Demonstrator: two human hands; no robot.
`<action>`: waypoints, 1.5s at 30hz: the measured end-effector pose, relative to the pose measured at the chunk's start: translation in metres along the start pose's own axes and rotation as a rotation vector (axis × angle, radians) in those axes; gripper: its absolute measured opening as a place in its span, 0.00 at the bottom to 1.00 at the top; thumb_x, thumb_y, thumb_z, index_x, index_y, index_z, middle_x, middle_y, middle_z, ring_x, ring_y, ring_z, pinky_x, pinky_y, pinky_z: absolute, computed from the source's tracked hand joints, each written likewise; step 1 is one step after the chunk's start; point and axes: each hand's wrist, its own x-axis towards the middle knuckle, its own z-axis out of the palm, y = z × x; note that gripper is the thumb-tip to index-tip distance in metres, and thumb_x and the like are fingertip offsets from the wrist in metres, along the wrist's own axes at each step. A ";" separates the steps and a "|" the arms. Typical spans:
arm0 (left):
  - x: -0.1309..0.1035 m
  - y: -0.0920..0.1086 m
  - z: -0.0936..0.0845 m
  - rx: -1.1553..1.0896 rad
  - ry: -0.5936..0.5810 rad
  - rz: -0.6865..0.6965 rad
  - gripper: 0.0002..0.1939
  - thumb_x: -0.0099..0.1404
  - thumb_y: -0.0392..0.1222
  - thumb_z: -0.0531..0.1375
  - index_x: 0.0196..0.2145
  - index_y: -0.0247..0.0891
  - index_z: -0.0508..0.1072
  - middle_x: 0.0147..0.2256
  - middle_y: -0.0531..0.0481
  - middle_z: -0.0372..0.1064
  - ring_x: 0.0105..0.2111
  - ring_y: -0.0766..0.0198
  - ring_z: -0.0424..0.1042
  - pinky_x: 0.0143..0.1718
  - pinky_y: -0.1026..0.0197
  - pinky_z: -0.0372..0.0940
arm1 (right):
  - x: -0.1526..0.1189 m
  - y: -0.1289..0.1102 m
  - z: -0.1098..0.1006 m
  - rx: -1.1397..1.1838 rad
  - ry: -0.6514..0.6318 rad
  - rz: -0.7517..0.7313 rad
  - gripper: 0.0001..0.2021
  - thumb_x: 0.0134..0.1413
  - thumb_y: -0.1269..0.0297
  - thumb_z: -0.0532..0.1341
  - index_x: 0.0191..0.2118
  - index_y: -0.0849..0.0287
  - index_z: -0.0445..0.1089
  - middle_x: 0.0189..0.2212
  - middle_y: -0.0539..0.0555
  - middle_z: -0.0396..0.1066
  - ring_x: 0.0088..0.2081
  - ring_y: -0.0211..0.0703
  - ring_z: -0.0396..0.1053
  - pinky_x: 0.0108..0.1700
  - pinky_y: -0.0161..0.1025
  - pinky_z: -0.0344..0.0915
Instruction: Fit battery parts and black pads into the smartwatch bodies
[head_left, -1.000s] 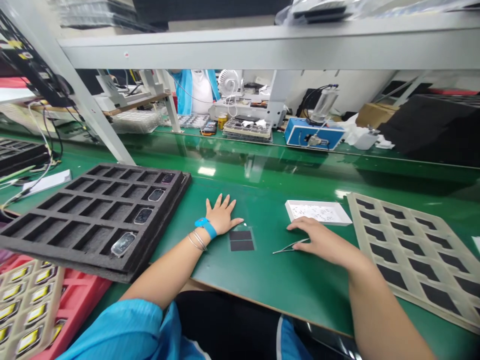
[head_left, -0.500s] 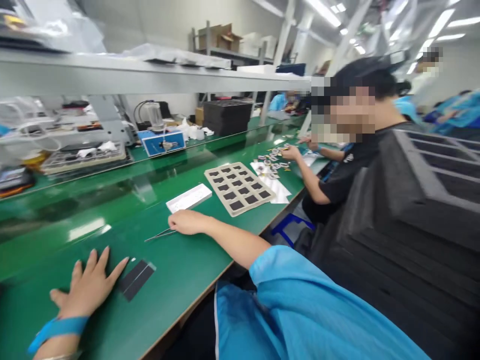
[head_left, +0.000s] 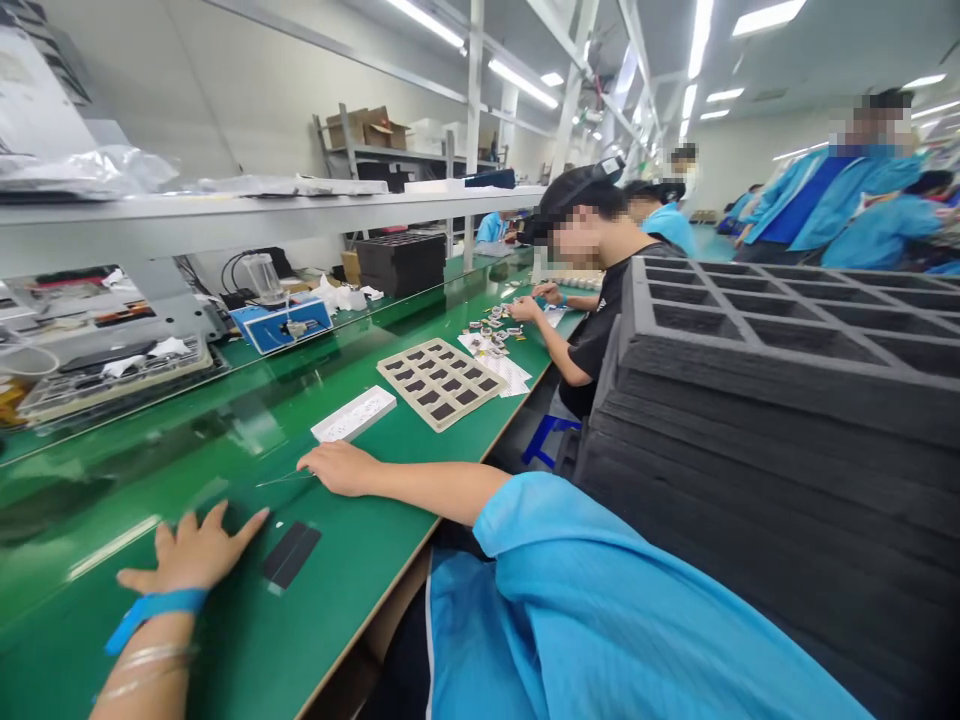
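My left hand [head_left: 193, 553] lies on the green tabletop with its fingers spread and nothing in it; a blue band is round the wrist. Just right of its fingertips are a tiny white piece [head_left: 280, 524] and a flat dark rectangular piece [head_left: 292, 556] with a thin line across it. Thin metal tweezers [head_left: 283, 480] are pinched in my right hand [head_left: 339, 468], their tips pointing left above the table. Behind that hand sits a white shallow box [head_left: 354, 414] with small marks or bits inside.
A beige tray [head_left: 441, 384] with dark pieces stands beyond the white box. Small parts [head_left: 491, 330] lie on white sheets near a seated person [head_left: 592, 290]. Black foam trays [head_left: 750, 420] are stacked at right. A blue device [head_left: 281, 324] stands under the shelf [head_left: 270, 212].
The view has swung to the right and shows more of the room. Relative to the dark piece, my left hand sits slightly farther up the table. The tweezers are still in my right hand.
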 end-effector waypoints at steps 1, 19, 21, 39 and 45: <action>0.007 0.000 -0.001 -0.044 -0.005 -0.006 0.42 0.61 0.70 0.39 0.69 0.56 0.52 0.70 0.54 0.49 0.71 0.44 0.44 0.61 0.25 0.51 | -0.001 -0.001 0.000 0.006 0.000 0.014 0.16 0.63 0.76 0.54 0.53 0.59 0.70 0.51 0.55 0.75 0.54 0.45 0.70 0.60 0.42 0.62; 0.019 -0.008 0.008 -0.259 -0.074 0.044 0.47 0.66 0.70 0.40 0.72 0.36 0.40 0.72 0.39 0.36 0.72 0.47 0.36 0.69 0.35 0.38 | 0.031 -0.008 0.026 0.449 0.178 0.102 0.15 0.63 0.70 0.49 0.49 0.58 0.70 0.49 0.59 0.76 0.50 0.46 0.75 0.57 0.48 0.68; 0.016 -0.007 0.011 -0.287 -0.072 0.027 0.48 0.66 0.70 0.40 0.72 0.36 0.38 0.72 0.40 0.37 0.73 0.48 0.36 0.70 0.37 0.37 | 0.053 -0.013 0.035 0.530 0.201 0.081 0.13 0.63 0.68 0.50 0.47 0.58 0.69 0.48 0.59 0.76 0.47 0.46 0.76 0.54 0.48 0.70; 0.021 -0.033 -0.004 -0.289 -0.315 0.223 0.63 0.52 0.77 0.56 0.72 0.39 0.38 0.73 0.43 0.25 0.72 0.44 0.24 0.68 0.33 0.28 | 0.089 -0.017 0.069 1.053 0.050 0.210 0.10 0.56 0.57 0.61 0.39 0.57 0.64 0.36 0.55 0.79 0.38 0.43 0.79 0.45 0.43 0.77; 0.020 -0.031 -0.003 -0.228 -0.299 0.236 0.61 0.54 0.75 0.56 0.72 0.38 0.37 0.73 0.42 0.25 0.73 0.44 0.25 0.68 0.33 0.30 | 0.086 -0.026 0.061 0.991 -0.021 0.146 0.03 0.55 0.67 0.61 0.37 0.59 0.69 0.34 0.54 0.78 0.37 0.42 0.78 0.47 0.43 0.75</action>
